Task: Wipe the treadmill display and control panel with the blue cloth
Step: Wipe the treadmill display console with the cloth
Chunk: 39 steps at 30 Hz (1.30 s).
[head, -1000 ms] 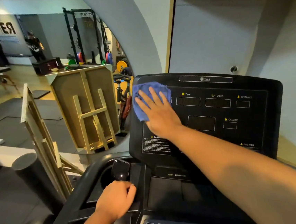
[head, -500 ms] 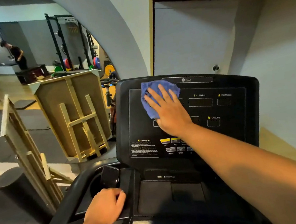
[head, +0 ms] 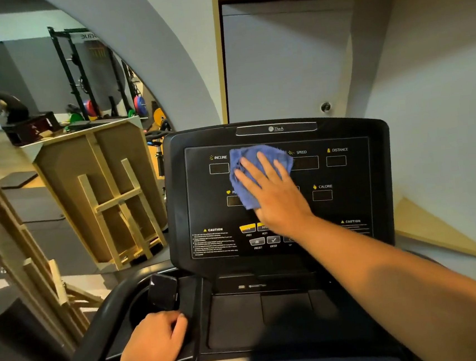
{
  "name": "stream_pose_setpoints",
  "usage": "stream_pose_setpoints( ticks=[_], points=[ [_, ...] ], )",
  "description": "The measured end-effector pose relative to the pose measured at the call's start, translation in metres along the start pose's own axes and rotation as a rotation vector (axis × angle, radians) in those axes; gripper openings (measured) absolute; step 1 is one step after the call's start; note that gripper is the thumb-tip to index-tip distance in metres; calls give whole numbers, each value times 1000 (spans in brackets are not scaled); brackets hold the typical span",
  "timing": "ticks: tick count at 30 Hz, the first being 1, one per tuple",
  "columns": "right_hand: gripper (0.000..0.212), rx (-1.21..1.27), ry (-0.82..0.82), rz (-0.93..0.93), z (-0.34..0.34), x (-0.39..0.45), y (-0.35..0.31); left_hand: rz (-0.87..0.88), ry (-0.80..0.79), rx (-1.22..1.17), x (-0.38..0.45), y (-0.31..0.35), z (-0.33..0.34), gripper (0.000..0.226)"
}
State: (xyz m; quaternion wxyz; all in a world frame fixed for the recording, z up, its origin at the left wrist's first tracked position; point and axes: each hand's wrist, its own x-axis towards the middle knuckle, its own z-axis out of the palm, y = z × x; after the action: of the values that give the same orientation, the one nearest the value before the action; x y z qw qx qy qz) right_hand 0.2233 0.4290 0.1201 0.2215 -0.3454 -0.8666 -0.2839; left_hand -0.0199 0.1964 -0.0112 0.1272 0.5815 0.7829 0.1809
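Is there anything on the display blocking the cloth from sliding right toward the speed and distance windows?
Nothing visible does. The right hand presses the blue cloth flat on the display, and the panel face toward the speed and distance windows lies bare.

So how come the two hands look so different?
The right hand lies flat with its fingers spread, pressing the blue cloth on the treadmill display. The left hand is curled, low on the handlebar beside the console. The right holds a cloth; the left has none. Both are bare and touch the treadmill.
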Motion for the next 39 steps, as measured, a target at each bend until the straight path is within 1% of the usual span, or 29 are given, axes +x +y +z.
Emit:
stream_pose_setpoints(
  ticks=[2,4,8,11,15,16,18,21,22,25,26,28,30,31,32,33,34,35,36,38,39],
  points=[
    [78,6,9,103,-7,8,29,-2,8,-2,0,1,0,43],
    [76,19,41,301,-12,-2,60,-1,5,-2,1,0,-1,41],
    [66,109,115,700,-11,-63,105,-5,-10,-8,2,-1,-1,41],
    [63,166,125,876,-10,-80,118,-6,-5,-22,2,0,-2,42],
    [68,171,142,1102,-16,-38,111,11,-4,-35,3,-4,-1,40],
    [70,162,131,1121,-17,-25,102,18,-2,-26,2,-4,0,40],
    [74,136,108,1038,-18,1,74,25,-3,-21,2,-4,1,41],
    [80,83,48,790,-18,35,16,34,2,-9,2,-3,0,42],
    [81,63,35,673,-15,43,-5,35,2,-9,3,-4,0,42],
    [83,28,-12,237,-3,49,-54,42,9,-10,3,-6,1,41],
    [80,12,-30,107,0,44,-58,43,11,-8,3,-6,1,42],
    [74,-26,-66,-103,2,29,-44,45,5,-8,3,-4,1,43],
    [76,-51,-106,-210,0,10,-17,38,3,-15,2,-4,2,44],
    [78,-57,-117,-211,0,-2,0,36,5,-16,2,-3,1,43],
    [82,-54,-115,-177,0,-15,17,36,4,-19,2,-3,1,43],
    [86,-36,-105,-101,0,-28,35,38,2,-26,2,-3,0,43],
    [90,7,-84,20,-1,-40,52,39,-2,-33,2,-3,-1,43],
    [92,68,-53,189,-4,-50,67,39,-4,-37,2,-3,-1,43],
    [89,115,-7,376,-6,-57,79,37,-3,-39,2,-3,-2,43],
    [77,109,65,706,-9,-50,83,44,5,-40,2,-3,-1,42],
    [75,99,87,844,-9,-37,76,50,9,-37,3,-3,0,42]
  ],
)
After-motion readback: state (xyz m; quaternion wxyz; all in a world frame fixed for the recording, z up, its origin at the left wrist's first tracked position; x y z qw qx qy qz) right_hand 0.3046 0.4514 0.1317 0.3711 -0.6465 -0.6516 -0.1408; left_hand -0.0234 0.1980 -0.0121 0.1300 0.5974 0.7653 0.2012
